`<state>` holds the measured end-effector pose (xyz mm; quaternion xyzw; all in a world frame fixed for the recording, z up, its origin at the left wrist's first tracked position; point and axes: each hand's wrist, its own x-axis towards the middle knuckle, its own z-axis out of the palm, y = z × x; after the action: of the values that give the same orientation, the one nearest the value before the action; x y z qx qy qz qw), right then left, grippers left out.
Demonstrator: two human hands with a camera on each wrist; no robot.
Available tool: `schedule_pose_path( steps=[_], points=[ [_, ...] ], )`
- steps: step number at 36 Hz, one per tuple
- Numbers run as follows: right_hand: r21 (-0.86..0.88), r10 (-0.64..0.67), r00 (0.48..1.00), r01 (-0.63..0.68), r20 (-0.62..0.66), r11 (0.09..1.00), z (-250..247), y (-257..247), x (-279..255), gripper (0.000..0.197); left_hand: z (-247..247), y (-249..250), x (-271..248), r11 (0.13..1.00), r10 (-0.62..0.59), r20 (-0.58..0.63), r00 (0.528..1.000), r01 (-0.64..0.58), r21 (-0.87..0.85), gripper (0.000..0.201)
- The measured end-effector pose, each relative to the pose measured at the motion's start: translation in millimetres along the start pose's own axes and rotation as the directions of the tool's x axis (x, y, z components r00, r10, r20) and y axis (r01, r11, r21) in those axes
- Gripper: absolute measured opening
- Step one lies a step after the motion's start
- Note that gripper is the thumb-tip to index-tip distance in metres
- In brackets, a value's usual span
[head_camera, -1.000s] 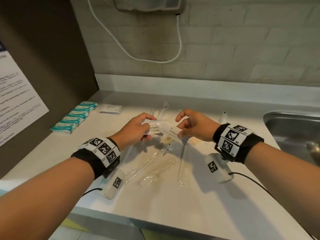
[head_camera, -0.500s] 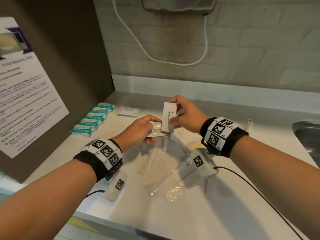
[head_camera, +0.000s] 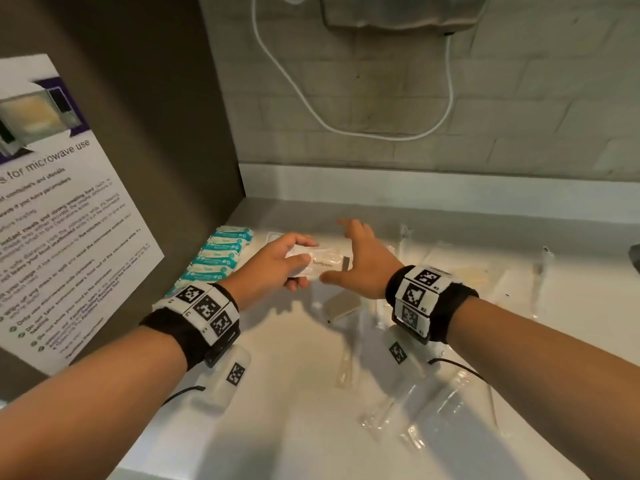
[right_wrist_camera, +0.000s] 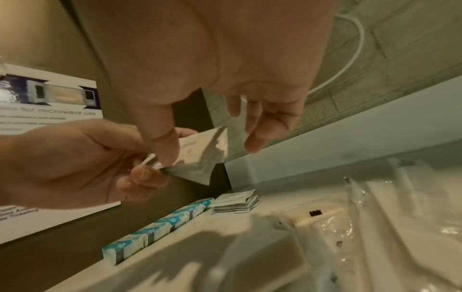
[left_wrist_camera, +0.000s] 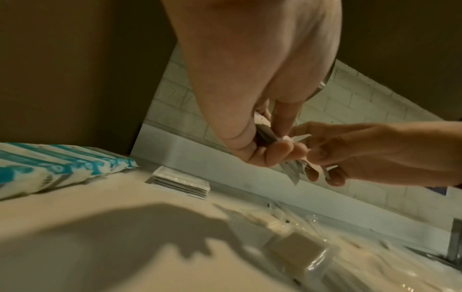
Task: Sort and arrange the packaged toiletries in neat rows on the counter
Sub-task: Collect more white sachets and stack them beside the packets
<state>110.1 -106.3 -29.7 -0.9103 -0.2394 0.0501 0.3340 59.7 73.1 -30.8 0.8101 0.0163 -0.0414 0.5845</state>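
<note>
You are holding a small stack of toothpaste packets (head_camera: 320,263) above the worktop (head_camera: 284,410), near its back left corner. Your left hand (head_camera: 273,268) is gripping the stack's left end, with the thumb lying on top and the other fingers curling underneath. Your right hand (head_camera: 363,263) is meeting the stack at its right end: the thumb is pressing along the near edge, while the other fingers are reaching out almost straight past the far side, and the wrist view is showing them spread and mostly free of the packets. The top packet is facing up with the word "Toothpaste" printed on it.

Below and to the left of your hands, a row of white-and-teal packs (head_camera: 216,259) is lining the left edge of the worktop against the dark side panel (head_camera: 149,140). A flat pile of white sachets (right_wrist_camera: 236,202) is sitting just behind that row, close to the back edge. Clear plastic-wrapped items (head_camera: 415,407) are lying loose across the middle and right of the worktop, some overlapping, and a small wrapped bar (head_camera: 341,304) is resting directly under your right hand. A microwave notice (head_camera: 59,209) is hanging on the side panel.
</note>
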Motion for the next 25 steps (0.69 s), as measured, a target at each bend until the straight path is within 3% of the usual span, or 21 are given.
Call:
schedule_pose_path(
  steps=[3, 6, 8, 12, 16, 20, 22, 25],
  points=[
    [-0.01, 0.028, 0.988, -0.026, 0.153, 1.0, 4.9, -7.7, 3.8, 0.084, -11.8, -11.7, -1.1, 0.998, -0.014, 0.067, 0.998, 0.01, 0.059, 0.025],
    [-0.192, 0.038, 0.981, -0.001, 0.188, 0.981, 14.4, -15.6, 6.2, 0.041, -15.6, -17.0, -2.8, 0.987, -0.06, 0.14, 0.988, 0.037, 0.159, 0.028],
    [-0.233, 0.061, 0.977, -0.011, 0.206, 0.972, 24.0, -20.2, 6.6, 0.021, -18.5, -19.5, -5.1, 0.971, -0.102, 0.178, 0.979, 0.058, 0.234, 0.029],
    [-0.349, 0.115, 0.956, -0.015, 0.269, 0.937, 44.5, -29.5, 10.4, 0.015, -30.6, -29.2, -9.8, 0.91, -0.122, 0.285, 0.951, -0.007, 0.415, 0.023],
    [-0.429, 0.169, 0.943, -0.03, 0.288, 0.903, 65.1, -38.6, 12.6, 0.026, -40.5, -32.8, -9.5, 0.674, -0.173, 0.31, 0.935, -0.117, 0.729, 0.016],
    [-0.489, 0.204, 0.934, -0.037, 0.293, 0.872, 84.5, -43.8, 10.1, 0.029, -38.5, -43.5, -9.4, 0.517, -0.234, 0.278, 0.932, -0.123, 0.847, 0.017],
    [-0.519, 0.241, 0.922, -0.053, 0.302, 0.853, 92.4, -45.4, 8.9, 0.036, -33.7, -51.3, -7.3, 0.481, -0.218, 0.256, 0.942, -0.125, 0.868, 0.023],
    [-0.519, 0.266, 0.913, -0.072, 0.309, 0.852, 98.0, -45.7, 7.5, 0.044, -23.9, -55.0, -4.6, 0.512, -0.239, 0.281, 0.929, -0.125, 0.85, 0.028]
  ],
)
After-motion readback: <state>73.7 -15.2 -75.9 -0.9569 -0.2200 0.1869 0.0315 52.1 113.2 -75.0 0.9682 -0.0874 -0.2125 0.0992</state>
